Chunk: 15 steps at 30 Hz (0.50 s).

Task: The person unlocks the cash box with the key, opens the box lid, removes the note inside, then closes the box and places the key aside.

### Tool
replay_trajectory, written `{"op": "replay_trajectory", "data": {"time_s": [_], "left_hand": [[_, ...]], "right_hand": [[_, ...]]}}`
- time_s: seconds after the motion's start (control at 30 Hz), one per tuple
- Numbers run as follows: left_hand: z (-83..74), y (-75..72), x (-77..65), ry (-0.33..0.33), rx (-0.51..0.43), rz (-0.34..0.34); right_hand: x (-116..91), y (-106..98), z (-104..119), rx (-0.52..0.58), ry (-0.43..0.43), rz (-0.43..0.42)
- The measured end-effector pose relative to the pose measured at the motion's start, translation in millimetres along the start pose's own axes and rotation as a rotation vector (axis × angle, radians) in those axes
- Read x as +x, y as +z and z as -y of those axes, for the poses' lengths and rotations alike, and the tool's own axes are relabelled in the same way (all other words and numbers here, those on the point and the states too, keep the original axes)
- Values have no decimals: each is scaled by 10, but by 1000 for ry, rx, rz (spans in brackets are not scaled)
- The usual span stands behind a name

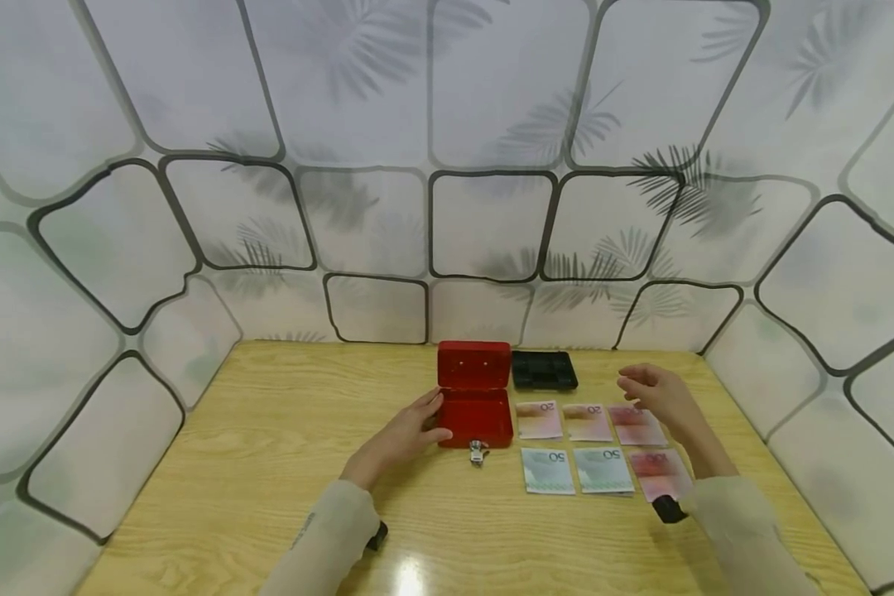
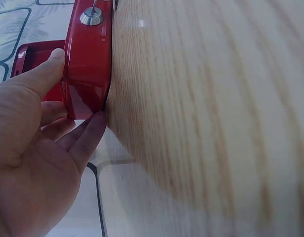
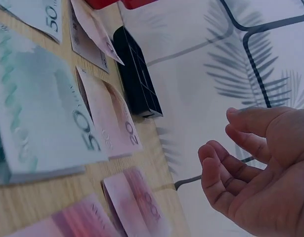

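A red cash box [image 1: 475,420] stands on the table with its lid [image 1: 473,364] raised at the back. A key ring [image 1: 478,453] hangs at its front lock [image 2: 91,16]. My left hand [image 1: 402,434] holds the box at its left front corner. In the left wrist view its thumb lies at the top rim and the fingertips press the outer side low down. My right hand [image 1: 663,397] hovers over the back right of the banknotes, fingers loosely bent, holding nothing. Nearest below it is a folded pinkish-red note [image 1: 636,426].
Folded banknotes lie in two rows right of the box: pinkish 20s [image 1: 540,420] behind, greenish 50s [image 1: 548,473] in front, and another red note [image 1: 657,473] at the right end. A black compartment tray [image 1: 544,371] stands behind them. A patterned curtain [image 1: 376,306] closes off the table's back.
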<state>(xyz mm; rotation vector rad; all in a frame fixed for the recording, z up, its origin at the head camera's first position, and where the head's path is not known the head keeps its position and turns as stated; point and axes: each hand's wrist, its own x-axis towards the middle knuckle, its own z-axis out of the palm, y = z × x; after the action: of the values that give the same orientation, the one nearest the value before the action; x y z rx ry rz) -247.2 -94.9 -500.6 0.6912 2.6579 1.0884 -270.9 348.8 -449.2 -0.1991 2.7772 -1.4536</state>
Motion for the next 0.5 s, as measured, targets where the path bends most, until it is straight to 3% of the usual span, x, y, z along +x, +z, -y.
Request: {"op": "replay_trajectory", "data": {"time_s": [0.5], "left_hand": [[-15, -5, 8, -2, 6, 1]], "right_hand": [[485, 235, -89, 55, 9, 67]]}}
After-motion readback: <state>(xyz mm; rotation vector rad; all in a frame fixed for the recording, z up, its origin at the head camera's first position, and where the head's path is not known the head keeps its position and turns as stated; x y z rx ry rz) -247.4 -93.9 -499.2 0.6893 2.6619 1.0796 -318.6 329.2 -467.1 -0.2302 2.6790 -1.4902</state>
